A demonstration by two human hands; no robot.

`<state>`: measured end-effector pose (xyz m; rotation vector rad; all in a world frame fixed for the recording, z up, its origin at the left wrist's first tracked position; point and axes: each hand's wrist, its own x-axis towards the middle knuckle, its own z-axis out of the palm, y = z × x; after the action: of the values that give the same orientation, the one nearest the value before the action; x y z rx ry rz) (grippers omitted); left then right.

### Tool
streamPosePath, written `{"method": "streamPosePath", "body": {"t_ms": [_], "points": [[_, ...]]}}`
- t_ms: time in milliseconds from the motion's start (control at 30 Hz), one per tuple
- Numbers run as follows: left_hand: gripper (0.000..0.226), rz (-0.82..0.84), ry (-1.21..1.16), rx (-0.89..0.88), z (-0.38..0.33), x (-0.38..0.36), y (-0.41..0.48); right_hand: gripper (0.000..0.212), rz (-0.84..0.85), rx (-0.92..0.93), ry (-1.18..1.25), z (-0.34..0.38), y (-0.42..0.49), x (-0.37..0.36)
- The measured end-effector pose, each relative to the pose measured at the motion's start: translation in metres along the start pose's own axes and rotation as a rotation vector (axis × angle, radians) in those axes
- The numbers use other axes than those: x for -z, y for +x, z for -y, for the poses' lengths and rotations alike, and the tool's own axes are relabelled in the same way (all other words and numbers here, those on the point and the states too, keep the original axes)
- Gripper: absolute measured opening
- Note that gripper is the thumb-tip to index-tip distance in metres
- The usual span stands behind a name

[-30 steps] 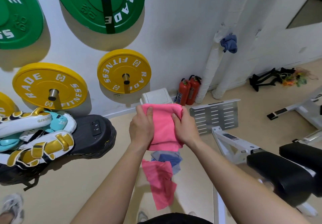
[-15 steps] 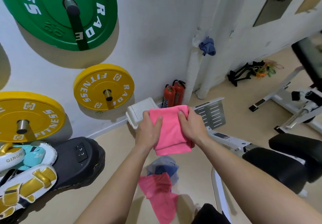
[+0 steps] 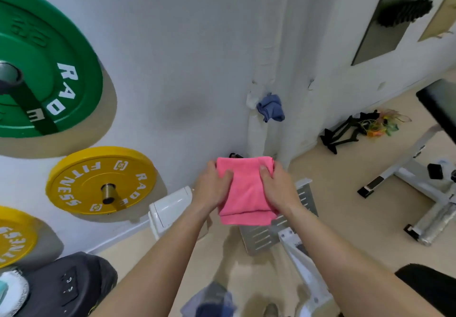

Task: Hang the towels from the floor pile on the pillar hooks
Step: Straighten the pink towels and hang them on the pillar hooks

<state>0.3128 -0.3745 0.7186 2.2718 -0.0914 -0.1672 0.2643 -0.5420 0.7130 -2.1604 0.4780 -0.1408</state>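
Pink towel [image 3: 246, 193] pinched at both upper corners: left hand [image 3: 212, 188] curled round the left edge, right hand [image 3: 278, 188] round the right, thumbs on the front face. Held up off the floor, folded double, short of the pillar [image 3: 271, 45]. Long axis top to bottom, top edge toward the wall, doubled hems hanging down. Best kept taut along the top, then one corner lifted onto a free hook near the blue towel [image 3: 271, 108]; hooks themselves too small to make out. Floor pile [image 3: 209, 302] below, between the forearms.
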Motion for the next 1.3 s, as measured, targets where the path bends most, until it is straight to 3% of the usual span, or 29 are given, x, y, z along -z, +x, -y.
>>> {"method": "streamPosePath", "body": {"t_ms": [200, 433, 1033, 1300], "points": [[0.036, -0.028, -0.055, -0.030, -0.103, -0.046, 0.084, 0.033, 0.041, -0.023, 0.130, 0.001, 0.113, 0.092], [0.039, -0.116, -0.132, -0.091, -0.191, -0.047, 0.189, 0.033, -0.046, 0.019, 0.187, 0.032, 0.229, 0.146], [0.042, -0.408, -0.408, -0.472, -0.417, 0.044, 0.424, 0.036, -0.352, 0.453, 0.391, 0.219, 0.489, 0.278], [0.037, -0.585, -0.364, -0.379, -0.455, 0.040, 0.482, 0.037, -0.318, 0.533, 0.382, 0.252, 0.577, 0.301]]}}
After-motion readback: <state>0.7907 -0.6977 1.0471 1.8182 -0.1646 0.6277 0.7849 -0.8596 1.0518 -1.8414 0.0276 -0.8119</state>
